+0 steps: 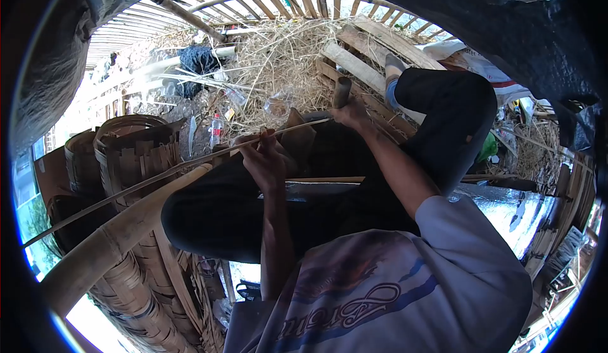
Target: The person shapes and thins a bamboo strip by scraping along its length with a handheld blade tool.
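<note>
A long, thin bamboo strip (145, 180) slants from the far left up to the lap. My left hand (263, 163) is closed round it near its upper end, fingertips pinched together. In my right hand (352, 115) is the wooden handle of a knife (342, 90), held at that end of the strip. Its blade is hard to make out against the dark trousers. A brown, stiff-looking piece (297, 136) lies on the lap between both hands. Below them, another thin strip (326, 179) lies across the legs.
A thick bamboo pole (120, 242) runs along the left, beside rolls of woven bamboo (136, 144). Straw (272, 61) covers the ground ahead, with wooden planks (361, 71) and a plastic bottle (216, 128). A slatted bamboo fence (304, 1) curves behind; dark sheeting (538, 30) hangs upper right.
</note>
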Demonstrator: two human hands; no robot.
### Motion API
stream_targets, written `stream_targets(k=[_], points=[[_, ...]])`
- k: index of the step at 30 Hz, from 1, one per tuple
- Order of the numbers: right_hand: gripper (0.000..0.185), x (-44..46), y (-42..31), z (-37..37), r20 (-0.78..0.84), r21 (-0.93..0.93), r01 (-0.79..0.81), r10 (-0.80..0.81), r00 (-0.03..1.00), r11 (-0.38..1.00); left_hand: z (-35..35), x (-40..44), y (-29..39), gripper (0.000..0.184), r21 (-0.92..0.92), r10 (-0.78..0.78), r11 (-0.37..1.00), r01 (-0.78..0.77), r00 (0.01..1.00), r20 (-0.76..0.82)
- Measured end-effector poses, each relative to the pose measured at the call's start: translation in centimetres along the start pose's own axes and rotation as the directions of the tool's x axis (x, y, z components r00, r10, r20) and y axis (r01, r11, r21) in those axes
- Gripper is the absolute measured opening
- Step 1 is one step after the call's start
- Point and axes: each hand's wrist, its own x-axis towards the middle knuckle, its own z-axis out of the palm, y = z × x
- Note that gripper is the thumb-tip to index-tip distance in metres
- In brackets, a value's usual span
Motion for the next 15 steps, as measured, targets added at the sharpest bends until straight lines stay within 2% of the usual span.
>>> stream_targets(k=[2,4,5,8,10,12,13,14,15], points=[[0.027,0.9,-0.2,-1.7,0.061,0.068,-0.048,0.044,0.997,0.997,-0.1,-0.2,0.0,0.023,-0.025,-0.007,1.0,0.007,1.0,-0.01],[0.027,0.6,-1.3,-4.1,0.228,0.304,-0.202,0.134,0.964,0.931,0.0,-0.3,-0.1,0.022,-0.068,-0.044,0.997,0.042,0.999,-0.029],[0.025,1.7,-0.2,-2.4,0.124,0.389,-0.103,0.059,0.991,0.915,0.0,-0.2,-0.2,0.022,-0.067,-0.049,0.997,0.046,0.998,-0.034],[0.025,-0.6,-3.7,-4.6,0.165,0.407,-0.046,-0.024,0.986,0.912,-0.4,-0.4,-0.5,0.021,-0.026,-0.013,1.0,0.012,1.0,-0.008],[0.026,0.0,-1.7,-2.3,0.094,0.347,-0.005,-0.029,0.995,0.938,-0.5,-0.1,-0.2,0.02,0.05,0.004,0.999,-0.005,1.0,0.011],[0.037,-0.1,-1.9,-2.2,0.018,0.324,-0.036,0.032,0.999,0.945,-0.2,0.2,-0.1,0.019,-0.001,0.012,1.0,-0.012,1.0,-0.004],[0.04,-0.2,-2.2,-3.1,0.08,0.325,-0.07,0.046,0.996,0.943,-0.4,-0.1,-0.1,0.019,-0.039,-0.002,0.999,0.001,1.0,-0.022],[0.04,-0.3,-2.5,-3.1,0.08,0.331,-0.071,0.047,0.996,0.941,-0.5,-0.3,-0.1,0.019,-0.035,0.001,0.999,-0.002,1.0,-0.02],[0.036,0.0,-3.0,-3.2,0.042,0.316,0.0,-0.014,0.999,0.949,-0.2,-0.2,0.3,0.019,-0.036,-0.016,0.999,0.015,1.0,-0.025]])
